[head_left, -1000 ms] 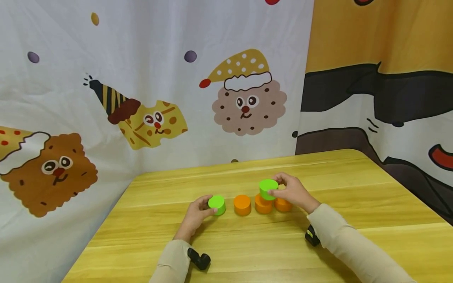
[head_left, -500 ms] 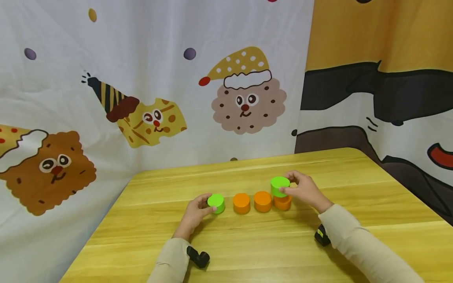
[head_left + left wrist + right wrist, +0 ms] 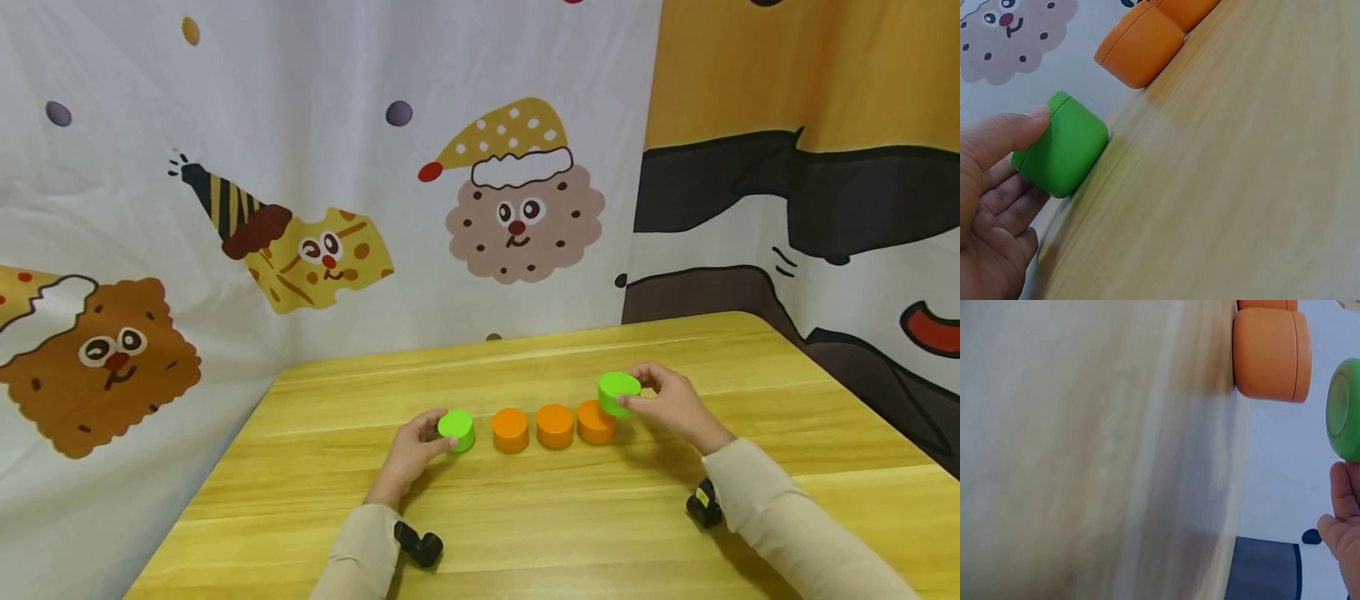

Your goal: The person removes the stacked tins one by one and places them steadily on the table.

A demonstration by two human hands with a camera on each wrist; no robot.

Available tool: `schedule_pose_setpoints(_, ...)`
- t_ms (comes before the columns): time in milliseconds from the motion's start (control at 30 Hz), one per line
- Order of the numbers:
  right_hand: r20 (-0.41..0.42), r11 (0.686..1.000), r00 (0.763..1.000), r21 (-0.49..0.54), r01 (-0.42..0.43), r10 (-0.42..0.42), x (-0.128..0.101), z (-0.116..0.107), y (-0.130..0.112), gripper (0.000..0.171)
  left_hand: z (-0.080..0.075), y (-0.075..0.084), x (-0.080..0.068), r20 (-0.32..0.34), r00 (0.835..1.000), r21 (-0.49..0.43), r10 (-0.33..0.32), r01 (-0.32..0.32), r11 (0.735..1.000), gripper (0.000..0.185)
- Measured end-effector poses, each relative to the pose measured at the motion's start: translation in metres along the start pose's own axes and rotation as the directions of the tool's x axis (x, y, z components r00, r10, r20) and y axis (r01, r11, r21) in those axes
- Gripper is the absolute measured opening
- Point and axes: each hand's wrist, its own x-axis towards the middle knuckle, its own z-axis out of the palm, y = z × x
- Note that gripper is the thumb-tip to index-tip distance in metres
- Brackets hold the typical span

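From the head view, a wooden table (image 3: 525,517) stands against cartoon-printed curtains (image 3: 300,167); on it runs a row of 4 short cylinders; at the left end sits a green cylinder (image 3: 456,428), and the left hand (image 3: 411,457) curls its thumb and fingers round its near side, holding it on the table; to its right stand 3 orange cylinders (image 3: 555,425) side by side, near one another; the right hand (image 3: 671,404) pinches a second green cylinder (image 3: 618,393) between thumb and fingertips, raised off the table, just beside and slightly above the rightmost orange one; both arms wear beige sleeves (image 3: 780,517), each with a small black device (image 3: 420,546) at the wrist.

From the left wrist view, the left hand (image 3: 991,206) grips the green cylinder (image 3: 1063,147), thumb on its top edge, fingers under its side; it rests on the wood; an orange cylinder (image 3: 1141,45) stands a little apart beyond it, and another shows behind that.

From the right wrist view, the second green cylinder (image 3: 1344,409) shows its flat underside at the frame edge, clear of the table; fingertips of the right hand (image 3: 1342,519) show just below it; an orange cylinder (image 3: 1270,354) stands near it on the table edge.
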Motion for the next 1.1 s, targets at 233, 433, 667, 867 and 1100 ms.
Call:
schedule_pose_setpoints(233, -0.004, 1.000, 1.000, -0.014, -0.021, 0.021, -0.002, -0.003, 0.009, 0.043, 0.000, 0.001, 0.000, -0.006, 1.000, 0.001, 0.002, -0.002, 1.000, 0.055)
schedule_pose_setpoints(433, -0.010, 0.999, 0.999, -0.007, -0.032, 0.032, -0.003, -0.007, 0.012, 0.045, 0.000, 0.002, -0.001, -0.010, 1.000, 0.009, 0.005, -0.005, 1.000, 0.055)
schedule_pose_setpoints(667, -0.012, 0.999, 0.998, 0.000, -0.054, 0.054, -0.008, -0.013, 0.012, 0.047, 0.000, 0.003, -0.002, -0.005, 1.000, 0.016, 0.001, -0.001, 1.000, 0.057)
schedule_pose_setpoints(867, -0.002, 0.998, 0.998, -0.007, -0.059, 0.059, -0.010, -0.015, 0.014, 0.044, 0.000, 0.001, -0.002, 0.001, 1.000, 0.018, 0.002, -0.002, 1.000, 0.058)
schedule_pose_setpoints(1100, 0.023, 0.996, 0.997, -0.046, -0.072, 0.074, -0.010, -0.014, 0.017, 0.048, 0.000, 0.000, -0.002, -0.001, 1.000, 0.023, 0.014, -0.014, 1.000, 0.057)
